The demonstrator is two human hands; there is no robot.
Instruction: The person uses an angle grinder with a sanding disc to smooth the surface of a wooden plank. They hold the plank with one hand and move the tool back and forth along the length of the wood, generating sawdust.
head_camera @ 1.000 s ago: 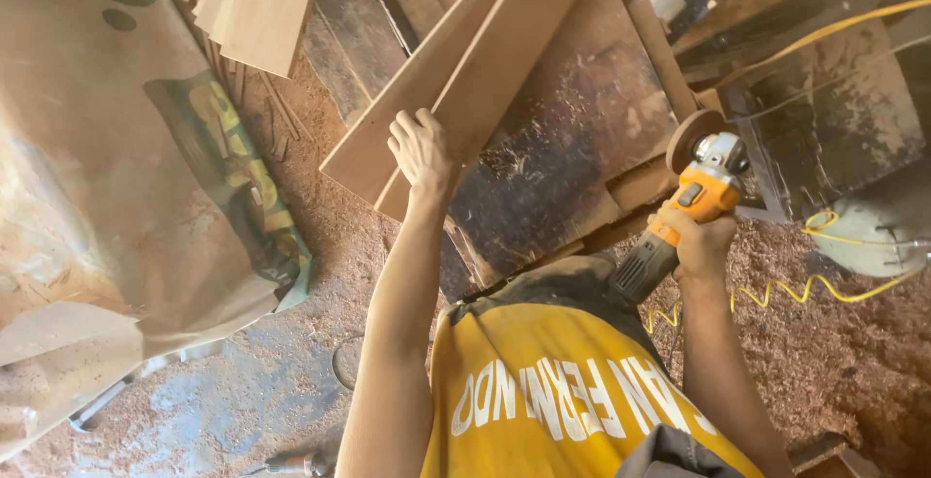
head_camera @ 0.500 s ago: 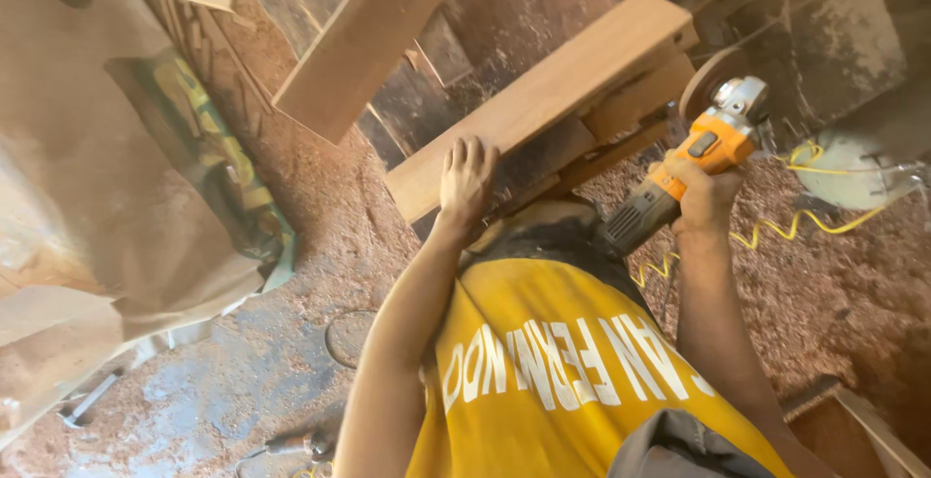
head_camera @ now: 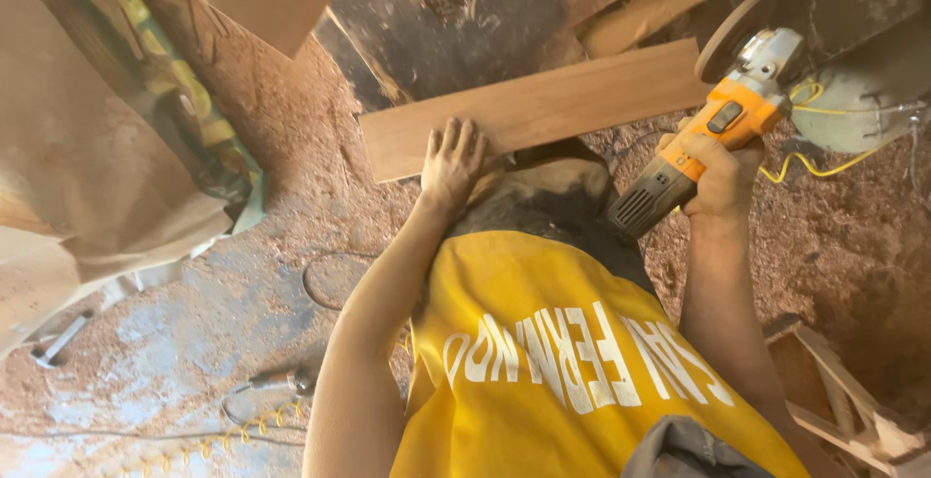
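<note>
We record the right hand [head_camera: 716, 175] clenched around the body of an orange angle grinder [head_camera: 713, 129], fingers wrapped over its top and the grey vented tail end sticking out below the palm. The grinder points up and away from the hand; its round sanding disc [head_camera: 734, 34] sits at the far end, tilted on edge, just beyond the right end of the wooden plank [head_camera: 543, 105]. We cannot tell whether the disc touches the plank.

We take the plank as our landmark. The left hand [head_camera: 452, 161] lies flat on its near edge, towards its left end, fingers spread and open, pressing down rather than gripping. The plank runs roughly crosswise before us, light brown, its right end rising slightly towards the disc.

Beyond the plank lie darker boards [head_camera: 504, 13] and another pale offcut [head_camera: 645, 8]. To the right of the plank, a coiled yellow cable [head_camera: 815, 163] trails from the grinder across a grey rounded object [head_camera: 853, 114]. Left of the plank, reddish sawdust [head_camera: 310, 158] covers the ground, and further left hangs a large brown sack [head_camera: 87, 148]. Below the plank we see our own yellow shirt [head_camera: 543, 362].
</note>
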